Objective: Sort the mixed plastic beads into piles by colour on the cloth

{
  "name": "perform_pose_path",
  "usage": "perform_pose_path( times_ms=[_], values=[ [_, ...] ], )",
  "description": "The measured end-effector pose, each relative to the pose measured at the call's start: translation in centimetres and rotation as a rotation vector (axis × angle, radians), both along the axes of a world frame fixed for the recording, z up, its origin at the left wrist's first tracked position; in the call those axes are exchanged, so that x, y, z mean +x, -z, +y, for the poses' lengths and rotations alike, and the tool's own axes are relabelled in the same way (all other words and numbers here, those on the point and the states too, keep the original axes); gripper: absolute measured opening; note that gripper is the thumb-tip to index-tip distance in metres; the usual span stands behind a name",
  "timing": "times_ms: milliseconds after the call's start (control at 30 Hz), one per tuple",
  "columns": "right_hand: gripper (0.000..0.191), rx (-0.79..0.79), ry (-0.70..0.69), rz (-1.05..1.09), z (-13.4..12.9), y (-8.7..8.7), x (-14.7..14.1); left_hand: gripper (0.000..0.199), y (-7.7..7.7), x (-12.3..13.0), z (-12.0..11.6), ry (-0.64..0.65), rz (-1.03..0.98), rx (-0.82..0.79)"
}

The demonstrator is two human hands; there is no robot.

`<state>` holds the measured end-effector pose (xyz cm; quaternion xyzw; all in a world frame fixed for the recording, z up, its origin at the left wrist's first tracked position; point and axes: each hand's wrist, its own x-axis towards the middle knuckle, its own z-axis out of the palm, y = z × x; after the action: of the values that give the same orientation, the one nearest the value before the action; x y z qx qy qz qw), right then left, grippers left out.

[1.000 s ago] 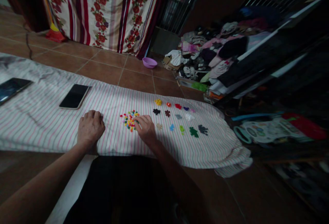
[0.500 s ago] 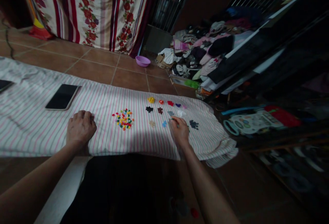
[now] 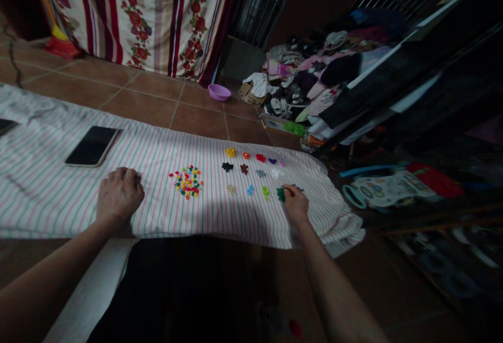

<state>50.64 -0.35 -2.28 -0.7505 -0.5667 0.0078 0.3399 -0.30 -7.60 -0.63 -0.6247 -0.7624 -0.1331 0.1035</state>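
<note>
My right hand [image 3: 296, 204] is over the right part of the striped cloth, fingertips pinched together at a small dark green pile [image 3: 280, 194]. Whatever sits in the pinch is too small to make out. Partly behind that hand lies a dark grey-blue pile [image 3: 299, 188]. A lime green pile [image 3: 265, 192] and a light blue pile [image 3: 250, 190] lie to its left. Palm down on the cloth, my left hand [image 3: 120, 193] rests with curled, closed fingers. Between the hands is a loose mixed heap of small coloured pieces [image 3: 188, 181].
Yellow [image 3: 230, 152], red [image 3: 260, 158], black [image 3: 227, 167] and brown [image 3: 244, 169] piles form rows farther back. A phone [image 3: 93, 146] lies beyond my left hand. A purple basin [image 3: 219, 92] stands on the tiled floor, near heaped clothes [image 3: 298, 78].
My right hand has moved right, from above the lime green pile to the dark green one, uncovering the lime pile. My left hand stays resting on the cloth.
</note>
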Motion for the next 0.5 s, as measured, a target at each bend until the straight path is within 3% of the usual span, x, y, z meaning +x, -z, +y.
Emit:
perform_pose_path(
  times_ms=[500],
  values=[
    [0.048, 0.075, 0.015, 0.191, -0.66, 0.91, -0.22, 0.024, -0.18, 0.08, -0.05, -0.005, -0.036, -0.021]
  ],
)
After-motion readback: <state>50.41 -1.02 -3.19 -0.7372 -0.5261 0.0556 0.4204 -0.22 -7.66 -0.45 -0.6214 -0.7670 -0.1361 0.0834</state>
